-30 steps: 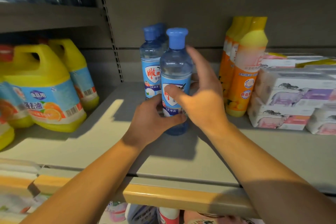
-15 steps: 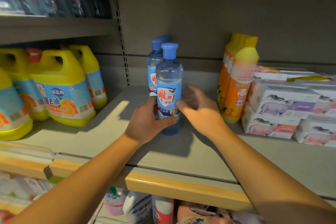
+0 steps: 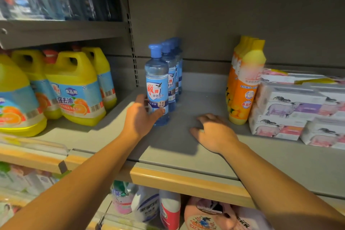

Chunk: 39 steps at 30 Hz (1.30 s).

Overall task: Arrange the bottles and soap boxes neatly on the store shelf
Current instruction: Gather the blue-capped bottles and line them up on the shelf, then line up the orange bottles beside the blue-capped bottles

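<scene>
Front bottle (image 3: pixel 156 87): upright mid-shelf (image 3: pixel 186 155), heading a row running toward the back wall.
Handling: likely full, heavy, smooth plastic; grip low.
Left hand (image 3: pixel 139 117): wraps its base.
Right hand (image 3: pixel 212 130): loosely curled, resting empty on shelf.

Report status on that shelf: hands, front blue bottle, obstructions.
Left hand grips front blue bottle, upright. Right hand open, flat on shelf. Nothing blocking.

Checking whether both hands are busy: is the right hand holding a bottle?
No. The right hand rests on the bare shelf; only the left hand grips the front blue bottle.
</scene>
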Available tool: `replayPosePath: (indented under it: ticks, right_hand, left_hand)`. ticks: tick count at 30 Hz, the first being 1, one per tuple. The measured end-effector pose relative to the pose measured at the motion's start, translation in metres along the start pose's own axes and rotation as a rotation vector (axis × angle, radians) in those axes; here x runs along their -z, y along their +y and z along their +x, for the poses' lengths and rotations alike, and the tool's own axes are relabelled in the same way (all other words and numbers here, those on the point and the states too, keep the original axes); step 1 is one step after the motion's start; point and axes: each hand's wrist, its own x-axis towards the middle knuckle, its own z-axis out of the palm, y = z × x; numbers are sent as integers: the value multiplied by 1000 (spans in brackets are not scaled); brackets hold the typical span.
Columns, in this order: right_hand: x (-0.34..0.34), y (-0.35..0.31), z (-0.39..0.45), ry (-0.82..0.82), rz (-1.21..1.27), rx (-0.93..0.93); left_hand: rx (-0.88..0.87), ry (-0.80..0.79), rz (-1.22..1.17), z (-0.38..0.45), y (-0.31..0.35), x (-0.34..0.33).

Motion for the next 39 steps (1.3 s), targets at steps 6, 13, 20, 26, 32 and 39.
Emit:
replayPosePath:
  ticks: [6,13,20,26,32,39]
  right_hand:
    - [-1,0,2,5,-16,3]
    - [-1,0,2,30,-35,10]
    - [-2,0,2,35,-31,8]
    - [-2,1,2,40,-40,10]
    - [-2,3,1,52,6,17]
    - [56,8,-7,537,533,25]
  left_hand:
    - [22,16,-41,7,0,-14]
    - [-2,41,-40,7,-3,-17]
    - [-21,46,-56,6,-3,-17]
    - [2,37,-98,7,-2,-17]
    - [-55,250,-12,-4,8,-7]
    - [-260,25,-60,-27,47,-15]
